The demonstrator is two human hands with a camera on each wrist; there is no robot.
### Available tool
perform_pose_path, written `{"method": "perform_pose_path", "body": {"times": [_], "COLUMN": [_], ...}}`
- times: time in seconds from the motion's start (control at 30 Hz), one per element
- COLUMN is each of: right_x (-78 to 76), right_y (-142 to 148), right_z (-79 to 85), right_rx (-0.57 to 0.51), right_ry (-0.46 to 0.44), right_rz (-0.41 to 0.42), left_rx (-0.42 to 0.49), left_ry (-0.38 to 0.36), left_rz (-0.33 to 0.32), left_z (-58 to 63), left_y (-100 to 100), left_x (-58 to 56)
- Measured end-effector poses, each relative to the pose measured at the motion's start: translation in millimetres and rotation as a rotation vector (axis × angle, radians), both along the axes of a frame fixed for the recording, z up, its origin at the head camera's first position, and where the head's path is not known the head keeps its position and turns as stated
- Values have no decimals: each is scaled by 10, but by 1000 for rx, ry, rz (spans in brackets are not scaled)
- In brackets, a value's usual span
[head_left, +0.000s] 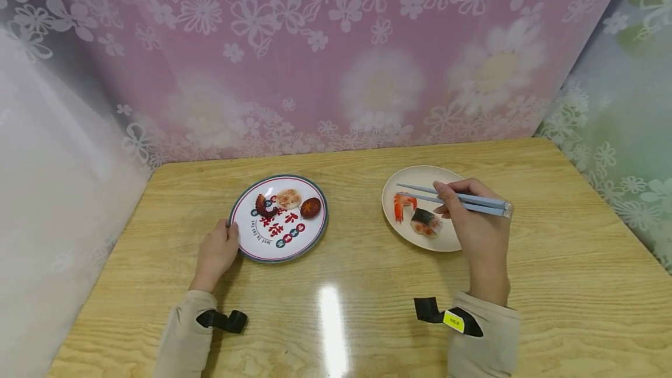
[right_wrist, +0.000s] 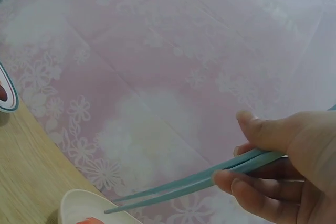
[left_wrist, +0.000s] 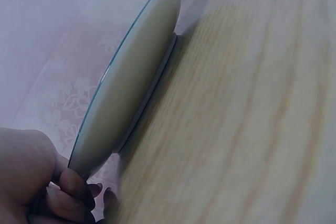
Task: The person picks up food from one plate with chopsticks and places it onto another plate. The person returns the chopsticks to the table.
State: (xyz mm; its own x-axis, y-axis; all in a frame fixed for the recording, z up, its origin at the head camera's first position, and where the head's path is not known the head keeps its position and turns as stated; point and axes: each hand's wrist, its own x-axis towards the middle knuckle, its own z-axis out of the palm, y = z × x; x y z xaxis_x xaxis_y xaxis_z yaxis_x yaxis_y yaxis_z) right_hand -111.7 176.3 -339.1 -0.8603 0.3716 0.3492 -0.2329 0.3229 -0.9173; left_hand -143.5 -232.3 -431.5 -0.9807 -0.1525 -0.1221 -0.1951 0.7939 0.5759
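Observation:
In the head view my left hand (head_left: pixel 216 252) pinches the left rim of a white plate (head_left: pixel 252 235) with a blue-green edge and red lettering. On that plate lie an octopus tentacle piece (head_left: pixel 265 207), a lotus root slice (head_left: pixel 288 199) and a shiitake mushroom (head_left: pixel 310 208). My right hand (head_left: pixel 475 226) holds a pair of light blue chopsticks (head_left: pixel 483 203) over a cream plate (head_left: pixel 391 206). The chopstick tips are slightly apart, above a shrimp (head_left: pixel 403 206); contact cannot be told. Beside the shrimp sits a piece of sushi (head_left: pixel 426 223) with a dark top.
Both plates stand on a wooden table (head_left: pixel 362 261), the cream one to the right. A pink flowered cloth (head_left: pixel 325 74) hangs behind the table's far edge. Black straps with camera mounts (head_left: pixel 231 321) sit on both sleeves.

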Motion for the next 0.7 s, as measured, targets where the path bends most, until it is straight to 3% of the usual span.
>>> {"method": "perform_pose_path", "body": {"times": [0.23,0.53,0.7], "right_x": [37,21,-22], "right_y": [88,92,74], "right_z": [27,31,-19], "right_rx": [91,102,70], "right_ry": [-124,-157,-141], "right_rz": [23,-17,14], "left_rx": [1,18,8], "left_ry": [-5,-8,9], "left_rz": [1,9,-1], "left_z": [4,9,25], "left_y": [8,4,12], "left_x": [2,-2,-7]}}
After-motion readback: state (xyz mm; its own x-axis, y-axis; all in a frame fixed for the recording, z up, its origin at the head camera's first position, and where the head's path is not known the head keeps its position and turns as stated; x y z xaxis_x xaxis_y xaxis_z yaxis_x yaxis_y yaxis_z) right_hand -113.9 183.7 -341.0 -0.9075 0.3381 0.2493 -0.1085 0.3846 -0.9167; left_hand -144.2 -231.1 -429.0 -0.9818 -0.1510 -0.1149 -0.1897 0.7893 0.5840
